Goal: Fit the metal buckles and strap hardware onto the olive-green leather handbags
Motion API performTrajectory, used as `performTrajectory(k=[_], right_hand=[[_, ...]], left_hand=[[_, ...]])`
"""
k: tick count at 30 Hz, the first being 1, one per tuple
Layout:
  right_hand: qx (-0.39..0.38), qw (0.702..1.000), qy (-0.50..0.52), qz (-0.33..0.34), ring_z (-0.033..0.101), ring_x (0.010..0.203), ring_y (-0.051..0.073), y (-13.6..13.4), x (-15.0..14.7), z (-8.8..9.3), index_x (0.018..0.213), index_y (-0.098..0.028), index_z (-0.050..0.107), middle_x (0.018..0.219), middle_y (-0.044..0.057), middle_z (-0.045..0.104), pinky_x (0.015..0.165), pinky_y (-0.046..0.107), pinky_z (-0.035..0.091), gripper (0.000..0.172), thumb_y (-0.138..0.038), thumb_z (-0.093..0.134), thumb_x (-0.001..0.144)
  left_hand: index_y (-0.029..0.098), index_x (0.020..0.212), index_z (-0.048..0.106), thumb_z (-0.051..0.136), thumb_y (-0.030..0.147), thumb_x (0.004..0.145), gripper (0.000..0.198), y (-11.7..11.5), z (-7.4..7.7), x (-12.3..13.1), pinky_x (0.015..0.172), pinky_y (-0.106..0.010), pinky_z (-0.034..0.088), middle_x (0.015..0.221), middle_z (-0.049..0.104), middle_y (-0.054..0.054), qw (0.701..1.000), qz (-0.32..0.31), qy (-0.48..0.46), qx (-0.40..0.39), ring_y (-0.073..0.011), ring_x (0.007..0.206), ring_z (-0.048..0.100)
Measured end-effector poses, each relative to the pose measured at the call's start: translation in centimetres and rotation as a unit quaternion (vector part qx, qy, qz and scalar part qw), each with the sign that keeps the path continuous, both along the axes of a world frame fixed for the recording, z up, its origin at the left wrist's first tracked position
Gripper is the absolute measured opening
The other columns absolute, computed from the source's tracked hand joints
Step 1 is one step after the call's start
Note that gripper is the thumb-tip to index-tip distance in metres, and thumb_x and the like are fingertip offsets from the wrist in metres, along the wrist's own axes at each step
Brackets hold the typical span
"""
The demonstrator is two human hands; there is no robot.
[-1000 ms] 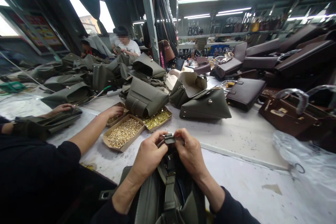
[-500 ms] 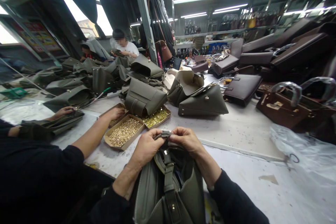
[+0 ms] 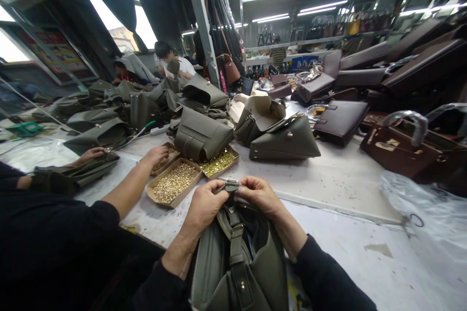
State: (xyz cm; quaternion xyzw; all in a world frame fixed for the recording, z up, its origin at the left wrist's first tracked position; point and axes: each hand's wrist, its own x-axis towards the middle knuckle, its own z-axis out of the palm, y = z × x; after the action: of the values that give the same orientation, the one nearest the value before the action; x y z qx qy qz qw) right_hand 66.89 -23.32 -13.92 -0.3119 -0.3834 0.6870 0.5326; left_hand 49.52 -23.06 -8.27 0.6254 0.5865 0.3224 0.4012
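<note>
An olive-grey leather handbag [image 3: 268, 272] stands upright close to my body, its mouth partly open and a buckled strap running down its side. Above its far end, my left hand [image 3: 204, 206] pinches a small grey-green leather strap end [image 3: 231, 185] between thumb and fingers. From the other side my right hand [image 3: 260, 197] grips the same strap end, and the fingertips of both hands almost meet. The fingers partly hide how the strap joins the bag.
Boxes of gold metal pieces [image 3: 175, 182] and yellow-gold pieces [image 3: 219, 163] sit ahead to the left. A co-worker's hand [image 3: 157, 155] is over another box. Olive bags [image 3: 288, 141] stand beyond; brown bags [image 3: 399, 150] and clear plastic [image 3: 430, 214] lie right.
The leather strap end has turned slightly between my fingertips, showing more of its flat face. The view has shifted a little, and the co-worker's hand has drawn back slightly at the box.
</note>
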Motion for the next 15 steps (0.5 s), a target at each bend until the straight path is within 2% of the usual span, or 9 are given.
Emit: performTrajectory(k=[3,6,9,12,15], right_hand=[[0.029,0.998,-0.055,-0.032,0.05,0.06,0.008,-0.3,-0.1,0.4,0.079,-0.016,0.068,0.067,-0.006,0.062,0.059,0.02,0.039,0.039,-0.039,0.094,0.061],[0.043,0.993,-0.096,-0.054,0.05,0.06,0.009,-0.6,-0.4,0.5,0.078,-0.016,0.069,0.066,-0.006,0.061,0.059,0.021,0.039,0.038,-0.044,0.091,0.065],[0.017,0.996,-0.079,-0.044,0.053,0.062,0.01,-0.6,-0.5,0.4,0.078,-0.015,0.072,0.068,-0.004,0.064,0.063,0.023,0.041,0.037,-0.044,0.092,0.064],[-0.006,0.998,-0.049,-0.024,0.056,0.064,0.011,-0.2,-0.3,0.1,0.077,-0.015,0.074,0.07,-0.002,0.068,0.066,0.024,0.043,0.038,-0.042,0.094,0.06],[-0.019,0.999,-0.035,0.001,0.056,0.06,0.01,0.3,0.0,-0.8,0.075,-0.015,0.072,0.068,-0.002,0.068,0.064,0.024,0.043,0.04,-0.043,0.096,0.058]], left_hand=[[0.014,0.094,0.077,0.068,0.037,0.071,0.035,0.2,-0.3,-0.1,0.078,-0.03,0.052,0.09,0.079,-0.005,1.0,0.007,-0.019,0.003,-0.0243,0.087,0.071],[0.014,0.1,0.076,0.068,0.037,0.074,0.035,-0.1,-0.5,-0.3,0.082,-0.03,0.053,0.097,0.079,-0.006,0.998,-0.028,-0.042,0.028,-0.0239,0.091,0.071],[0.016,0.103,0.076,0.07,0.037,0.077,0.035,-0.6,-0.4,-0.5,0.086,-0.029,0.053,0.1,0.079,-0.005,0.995,-0.061,-0.049,0.06,-0.0226,0.094,0.071],[0.016,0.101,0.077,0.072,0.041,0.079,0.033,-0.6,-0.3,-0.4,0.084,-0.028,0.052,0.097,0.079,-0.005,0.995,-0.052,-0.033,0.078,-0.0222,0.092,0.07],[0.015,0.091,0.079,0.074,0.047,0.077,0.036,0.1,-0.2,-0.3,0.079,-0.029,0.05,0.088,0.078,-0.006,0.996,-0.065,-0.032,0.044,-0.0226,0.086,0.069]])
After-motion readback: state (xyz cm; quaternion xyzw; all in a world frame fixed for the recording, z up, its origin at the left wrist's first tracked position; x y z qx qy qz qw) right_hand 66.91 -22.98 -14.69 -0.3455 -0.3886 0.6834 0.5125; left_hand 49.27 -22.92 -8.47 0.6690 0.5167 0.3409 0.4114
